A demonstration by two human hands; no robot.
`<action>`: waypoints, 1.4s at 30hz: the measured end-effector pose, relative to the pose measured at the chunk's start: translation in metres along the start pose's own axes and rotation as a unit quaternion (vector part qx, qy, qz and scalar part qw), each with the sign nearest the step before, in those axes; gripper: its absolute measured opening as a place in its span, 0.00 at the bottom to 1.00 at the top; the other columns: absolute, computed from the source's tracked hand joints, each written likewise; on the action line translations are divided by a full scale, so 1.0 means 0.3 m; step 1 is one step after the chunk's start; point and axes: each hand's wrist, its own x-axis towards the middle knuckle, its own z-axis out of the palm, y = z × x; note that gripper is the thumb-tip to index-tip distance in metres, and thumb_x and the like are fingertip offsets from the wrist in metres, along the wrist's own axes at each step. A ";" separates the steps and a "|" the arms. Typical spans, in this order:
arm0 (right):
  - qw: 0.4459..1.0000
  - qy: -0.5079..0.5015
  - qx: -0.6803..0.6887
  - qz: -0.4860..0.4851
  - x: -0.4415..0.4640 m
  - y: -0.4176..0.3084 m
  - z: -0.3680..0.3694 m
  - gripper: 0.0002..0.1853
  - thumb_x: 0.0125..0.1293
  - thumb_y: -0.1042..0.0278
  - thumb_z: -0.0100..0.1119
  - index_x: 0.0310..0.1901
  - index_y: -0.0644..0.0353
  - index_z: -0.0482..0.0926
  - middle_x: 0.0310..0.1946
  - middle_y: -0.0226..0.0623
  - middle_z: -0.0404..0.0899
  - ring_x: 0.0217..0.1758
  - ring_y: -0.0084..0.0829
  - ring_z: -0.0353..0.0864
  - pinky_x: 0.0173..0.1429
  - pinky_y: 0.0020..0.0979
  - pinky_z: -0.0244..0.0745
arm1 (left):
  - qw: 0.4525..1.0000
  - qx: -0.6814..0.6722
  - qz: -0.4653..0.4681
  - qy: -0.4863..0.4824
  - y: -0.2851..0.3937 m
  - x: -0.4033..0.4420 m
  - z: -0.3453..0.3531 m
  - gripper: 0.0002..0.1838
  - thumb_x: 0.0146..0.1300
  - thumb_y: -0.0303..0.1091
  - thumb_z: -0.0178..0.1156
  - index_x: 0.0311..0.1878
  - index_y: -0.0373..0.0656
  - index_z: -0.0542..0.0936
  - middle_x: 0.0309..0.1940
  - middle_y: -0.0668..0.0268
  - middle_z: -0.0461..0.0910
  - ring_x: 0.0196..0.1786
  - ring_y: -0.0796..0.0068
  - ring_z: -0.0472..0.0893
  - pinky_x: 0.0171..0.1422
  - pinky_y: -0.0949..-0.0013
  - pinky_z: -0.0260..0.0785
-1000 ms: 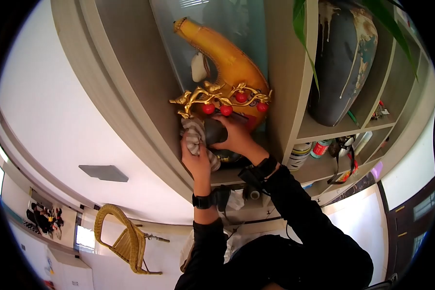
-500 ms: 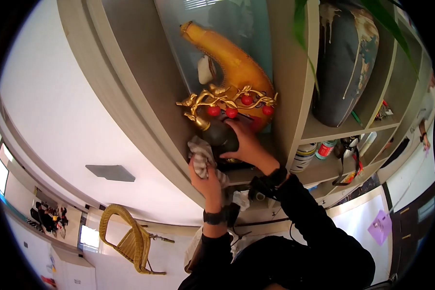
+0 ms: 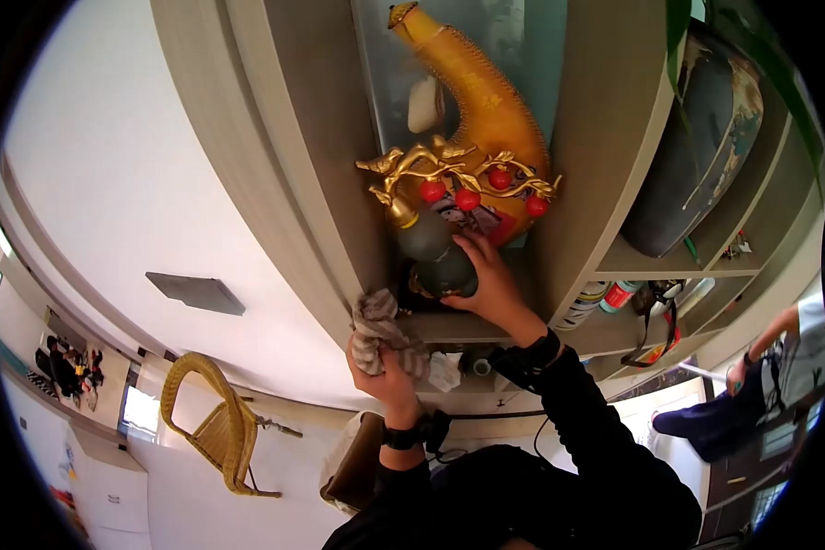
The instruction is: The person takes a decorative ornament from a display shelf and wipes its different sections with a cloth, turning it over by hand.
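My left hand (image 3: 382, 371) is closed round a striped grey and beige cloth (image 3: 381, 336) at the shelf's front edge. Fingers curved, my right hand (image 3: 497, 289) grips the lower bulb of a dark gourd-shaped ornament (image 3: 424, 236) inside the compartment. A gold branch with birds and red balls (image 3: 467, 199) tops the ornament. Behind it leans a large orange horn-shaped piece (image 3: 492, 108) with a stitched edge, beside a small whitish object (image 3: 424, 104). The cloth and the ornament are apart.
A tall dark vase (image 3: 687, 165) stands in the right compartment, with cans (image 3: 619, 296) and straps below it. Green leaves hang at upper right. A wicker chair (image 3: 220, 431) is at lower left. Another person (image 3: 765, 376) is at the far right, holding a pole.
My left hand and the cloth have moved down, away from the ornament. My right hand has shifted to its lower bulb. The view has shifted, and another person has come further into sight.
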 end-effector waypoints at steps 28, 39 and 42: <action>0.999 -0.040 0.024 0.026 0.006 -0.017 -0.025 0.44 0.40 0.61 0.66 0.58 0.58 0.51 0.58 0.45 0.49 0.61 0.44 0.52 0.61 0.36 0.53 | 0.999 -0.016 -0.030 -0.031 -0.033 0.002 0.008 0.18 0.45 0.20 0.51 0.44 0.34 0.69 0.37 0.60 0.73 0.40 0.71 0.72 0.46 0.72 0.63; 0.972 0.183 0.147 -0.004 -0.097 -0.072 -0.039 0.28 0.45 0.74 0.62 0.50 0.62 0.65 0.41 0.42 0.67 0.41 0.31 0.71 0.41 0.27 0.66 | 0.997 0.012 -0.035 -0.069 -0.023 -0.005 0.012 0.16 0.46 0.21 0.51 0.42 0.34 0.70 0.36 0.63 0.72 0.40 0.73 0.71 0.47 0.74 0.61; 0.961 0.181 0.208 0.028 -0.159 -0.057 -0.037 0.07 0.46 0.77 0.61 0.29 0.66 0.76 0.23 0.35 0.70 0.22 0.21 0.69 0.24 0.22 0.62 | 0.996 -0.030 -0.032 -0.072 -0.006 -0.014 0.014 0.16 0.45 0.20 0.50 0.42 0.33 0.70 0.37 0.62 0.72 0.40 0.73 0.71 0.47 0.73 0.61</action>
